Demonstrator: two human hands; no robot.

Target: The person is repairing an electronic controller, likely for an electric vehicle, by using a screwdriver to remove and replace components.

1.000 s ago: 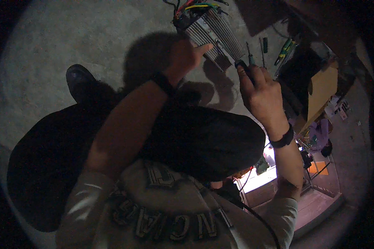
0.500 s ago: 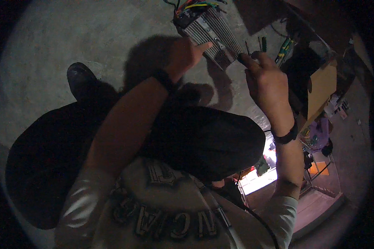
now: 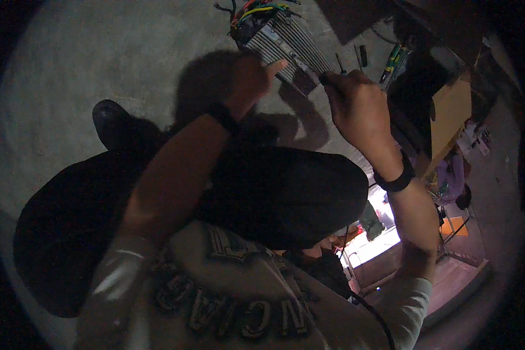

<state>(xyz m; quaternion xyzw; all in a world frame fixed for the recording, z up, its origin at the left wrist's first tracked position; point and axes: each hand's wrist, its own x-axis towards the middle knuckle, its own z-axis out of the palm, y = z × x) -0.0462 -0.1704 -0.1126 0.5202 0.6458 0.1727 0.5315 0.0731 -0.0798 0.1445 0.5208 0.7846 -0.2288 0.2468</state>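
A finned metal motor controller (image 3: 291,49) with a bundle of coloured wires (image 3: 262,10) at its far end is at the top of the view, above the concrete floor. My left hand (image 3: 254,76) grips its left side, the thumb lying across the fins and the other fingers hidden in shadow. At the controller's near right corner, my right hand (image 3: 359,102) is closed in a pinch. A small dark thing (image 3: 325,77) shows at its fingertips, too dim to name. Just beyond that hand lie a thin screwdriver (image 3: 340,62) and a short dark stick-like tool (image 3: 363,55).
Green-and-yellow handled tools (image 3: 393,63) lie right of the controller. An open cardboard flap (image 3: 451,119) rises at the right, with a purple bag (image 3: 454,174) below it. My dark shoe (image 3: 112,119) rests on the floor at the left.
The controller and both hands appear slightly further left. My right hand has shifted left and a little down, still at the controller's corner. The left grip stays the same.
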